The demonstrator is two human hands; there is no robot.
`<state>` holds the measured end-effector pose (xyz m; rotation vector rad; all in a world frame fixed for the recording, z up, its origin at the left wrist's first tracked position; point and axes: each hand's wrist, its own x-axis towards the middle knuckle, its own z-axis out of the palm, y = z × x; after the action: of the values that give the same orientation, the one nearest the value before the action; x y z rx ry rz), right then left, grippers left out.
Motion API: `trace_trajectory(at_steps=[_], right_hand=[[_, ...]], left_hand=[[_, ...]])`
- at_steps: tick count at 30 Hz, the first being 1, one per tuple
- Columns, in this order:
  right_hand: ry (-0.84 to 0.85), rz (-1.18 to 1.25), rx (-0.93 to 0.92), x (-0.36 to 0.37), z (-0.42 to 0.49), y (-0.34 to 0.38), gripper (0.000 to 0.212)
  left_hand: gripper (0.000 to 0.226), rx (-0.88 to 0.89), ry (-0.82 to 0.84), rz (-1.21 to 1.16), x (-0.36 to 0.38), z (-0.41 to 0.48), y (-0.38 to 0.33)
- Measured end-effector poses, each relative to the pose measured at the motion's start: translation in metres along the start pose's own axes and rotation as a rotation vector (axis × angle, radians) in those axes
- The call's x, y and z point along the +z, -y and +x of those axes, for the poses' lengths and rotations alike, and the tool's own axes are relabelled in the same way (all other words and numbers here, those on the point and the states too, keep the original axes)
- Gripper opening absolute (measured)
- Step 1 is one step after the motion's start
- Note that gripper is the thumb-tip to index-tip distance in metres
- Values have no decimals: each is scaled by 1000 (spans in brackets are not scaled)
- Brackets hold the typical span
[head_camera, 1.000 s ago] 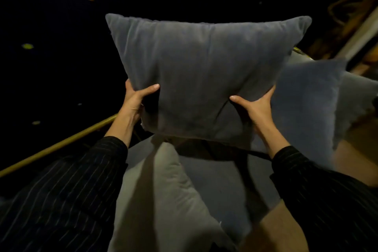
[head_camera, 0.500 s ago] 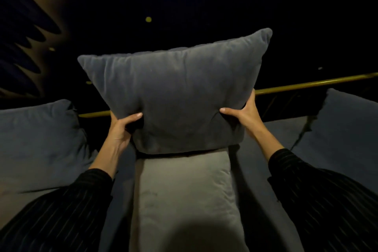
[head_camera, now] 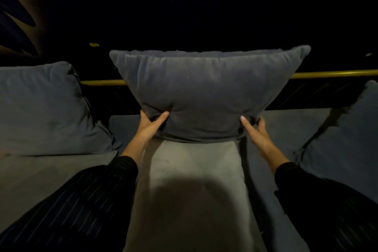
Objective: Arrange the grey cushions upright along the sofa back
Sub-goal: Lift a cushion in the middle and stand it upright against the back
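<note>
Hands grip the middle grey cushion (head_camera: 206, 96) at its two lower corners. The left hand (head_camera: 149, 127) has its thumb laid across the cushion's front and its other fingers (head_camera: 144, 115) tucked behind the fabric, pinching the corner shut between them. The right hand (head_camera: 255, 131) does the same at the opposite corner, index finger pressed to the front, the rest curled round the edge. Both sleeves are dark with thin pinstripes.

That cushion stands upright, its top edge rising above the brass rail (head_camera: 331, 74) of the sofa back, its bottom edge touching the far end of a paler grey cushion (head_camera: 190, 186) lying flat on the sofa seat (head_camera: 286, 127). A second grey cushion (head_camera: 43, 108) leans upright at the left, apart from the held one. A third (head_camera: 345, 135) leans at the right, partly cut off by the frame edge.
</note>
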<state>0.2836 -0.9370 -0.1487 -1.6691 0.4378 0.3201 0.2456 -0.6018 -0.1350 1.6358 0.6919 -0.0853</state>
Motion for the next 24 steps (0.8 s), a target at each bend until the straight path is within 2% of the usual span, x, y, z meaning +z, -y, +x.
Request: trace_trajectory(at_steps=[3,5,7,9,10,12,13,14,17,18,19,21,22,24], right_hand=[[-4,-3,90,6,-18,-32,81],[17,-50,235,10,-33,-55,81],[76,-79,382,14,-46,-80,88],[109,-97,468,16,-53,-99,95],[118,-75,486,18,-53,-106,96],[114,-9,497,20,-56,-108,97],[123,11,502,20,-54,-110,97],[120,16,507,20,-55,-113,93],[75,16,492,16,-60,-113,62],[66,22,487,13,-66,-109,56],[65,29,479,9,-72,-108,53],[36,33,483,-6,-85,-115,57],[9,32,503,-16,-95,-118,62],[-45,24,548,-37,-115,-131,73]], left_hand=[[95,-91,-70,23,-3,-16,32],[110,-222,-118,78,-13,-25,64],[134,-398,-133,62,-28,-26,111],[141,-510,-97,16,-39,-37,148],[128,-549,-77,-19,-39,-50,150],[85,-605,-83,-64,-34,-67,148],[76,-621,-102,-89,-33,-68,153],[76,-611,-105,-124,-29,-69,155],[89,-581,-99,-169,-20,-80,150],[80,-575,-110,-157,-18,-87,149],[62,-583,-114,-162,-16,-95,150],[27,-590,-114,-177,-12,-115,161],[33,-588,-90,-180,-9,-124,176],[73,-598,-51,-167,-2,-137,214]])
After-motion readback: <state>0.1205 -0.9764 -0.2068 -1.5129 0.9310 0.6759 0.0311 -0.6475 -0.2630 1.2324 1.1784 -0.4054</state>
